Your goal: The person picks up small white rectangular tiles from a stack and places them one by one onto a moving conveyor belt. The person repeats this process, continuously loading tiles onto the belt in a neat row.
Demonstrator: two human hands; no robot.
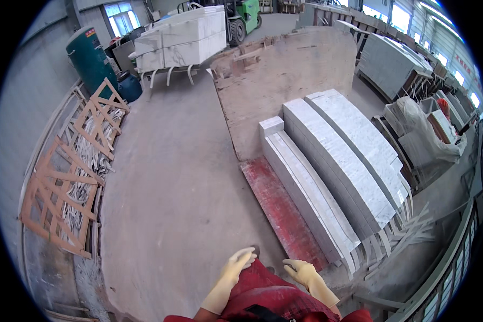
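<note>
Curved white marble slabs [327,172] lie stacked on a red-edged wooden pallet [276,204], at 1 o'clock from the hands, well apart from them. They look heavy, rigid, brittle at edges and corners; smooth faces likely slippery under gloves. Best grip judged at the near ends, under the bottom edge, not the thin tips. Left hand [236,265] in a pale rubber glove, fingers loosely apart, holding nothing. Right hand [301,271] also gloved, fingers slightly curled and apart, empty. Wooden lattice frames [70,177] at 9 o'clock, green tank [88,56] at 11, forklift [244,19] at 12.
</note>
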